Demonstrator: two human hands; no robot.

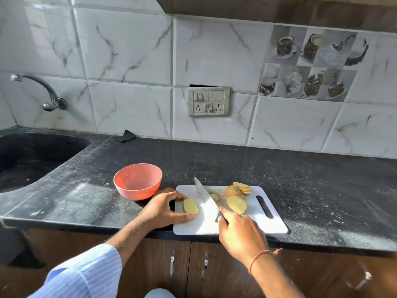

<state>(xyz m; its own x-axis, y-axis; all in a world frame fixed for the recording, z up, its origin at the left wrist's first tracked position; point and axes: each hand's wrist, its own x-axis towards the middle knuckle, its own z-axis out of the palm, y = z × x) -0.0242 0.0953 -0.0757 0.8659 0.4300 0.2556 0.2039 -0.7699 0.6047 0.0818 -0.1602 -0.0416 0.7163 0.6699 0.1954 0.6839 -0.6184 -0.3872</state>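
I pinch the potato [190, 206] with my left hand [165, 208]: the thumb lies along its near side and the fingers [179, 196] curl over its far side, steadying it on the board [253, 224]. My right hand [240, 235] is wrapped around the handle of the knife [205, 196]. Its blade slants toward the upper left, just right of the potato and, as far as I can tell, not yet in it.

To cut well, I think I should first pull my thumb back, since its tip points toward the blade's path. Then I turn the blade square across the piece and press straight down, not toward myself. The piece is short, so it may slip, and a firm hold with tucked fingertips matters. I should match the thickness of the slices [237, 204] lying right of the blade.

The potato is a small oval piece with its pale yellow cut face up and a thin tan rim of skin. It sits at the board's left edge, just below the middle of the frame. An orange bowl [137, 193] stands on the desk [300, 168] just up and left of it.
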